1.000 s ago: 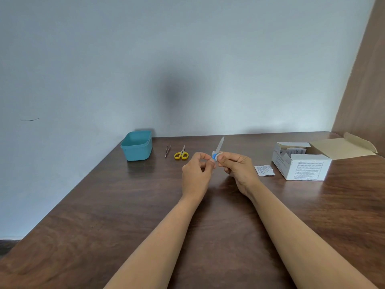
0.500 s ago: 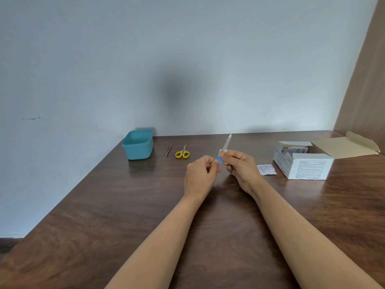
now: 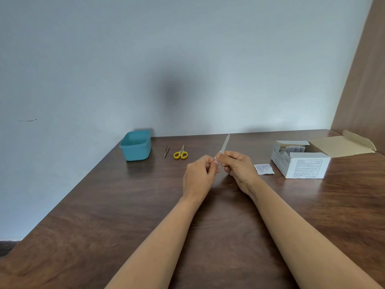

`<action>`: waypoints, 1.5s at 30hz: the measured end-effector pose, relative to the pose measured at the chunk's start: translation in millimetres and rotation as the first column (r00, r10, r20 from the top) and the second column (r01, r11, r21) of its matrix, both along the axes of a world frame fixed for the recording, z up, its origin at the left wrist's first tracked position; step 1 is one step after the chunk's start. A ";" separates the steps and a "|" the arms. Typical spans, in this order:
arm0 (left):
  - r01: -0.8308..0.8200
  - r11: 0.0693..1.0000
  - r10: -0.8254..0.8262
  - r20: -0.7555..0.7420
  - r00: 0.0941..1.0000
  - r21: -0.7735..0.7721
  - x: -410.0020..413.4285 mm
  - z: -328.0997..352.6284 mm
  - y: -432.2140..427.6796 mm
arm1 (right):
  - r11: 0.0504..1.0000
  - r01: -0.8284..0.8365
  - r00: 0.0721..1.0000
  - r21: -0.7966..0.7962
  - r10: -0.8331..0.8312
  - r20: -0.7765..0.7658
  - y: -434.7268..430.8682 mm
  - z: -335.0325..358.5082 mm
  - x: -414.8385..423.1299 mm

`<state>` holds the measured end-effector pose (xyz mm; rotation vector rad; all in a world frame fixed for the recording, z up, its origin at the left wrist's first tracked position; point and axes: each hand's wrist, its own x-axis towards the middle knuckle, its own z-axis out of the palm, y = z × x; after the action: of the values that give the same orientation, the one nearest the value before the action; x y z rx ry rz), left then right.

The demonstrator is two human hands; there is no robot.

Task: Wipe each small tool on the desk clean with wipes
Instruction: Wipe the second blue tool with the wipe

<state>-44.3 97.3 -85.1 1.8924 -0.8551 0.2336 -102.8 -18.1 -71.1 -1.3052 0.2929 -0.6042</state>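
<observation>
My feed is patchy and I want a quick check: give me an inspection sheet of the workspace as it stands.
Surface: dark wood desk, glossy; no spills seen.
Job's things: slim tool held off the desk, tip up, with a white wipe at its lower end; tweezers and yellow-handled scissors lie side by side, apart, toward the far edge.
Clutter: teal tub left of the tweezers; flat sachet beside the open wipe box.
Grippers: left hand pinches the wipe; right hand pinches the slim tool.
Cables: nothing seen.
Surroundings: pale wall behind; wood panel at right.
</observation>
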 end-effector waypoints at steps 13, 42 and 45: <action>0.030 1.000 -0.031 -0.034 0.999 -0.007 1.1 -1.6 -0.6 | 0.989 -0.089 0.996 0.117 0.085 0.037 -3.0 4.2 -4.9; 0.062 0.998 -0.062 -0.032 0.998 0.000 -1.8 0.2 0.8 | 0.983 0.086 0.995 0.164 -0.094 0.037 -1.6 2.6 -1.6; 0.051 0.999 -0.051 -0.026 0.998 0.011 -2.5 0.5 1.5 | 0.990 0.047 0.997 0.134 -0.054 0.051 -1.4 1.2 -1.9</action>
<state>-46.8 98.7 -84.6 1.8778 -0.8882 0.1732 -104.7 -19.5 -69.8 -1.1544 0.3169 -0.6514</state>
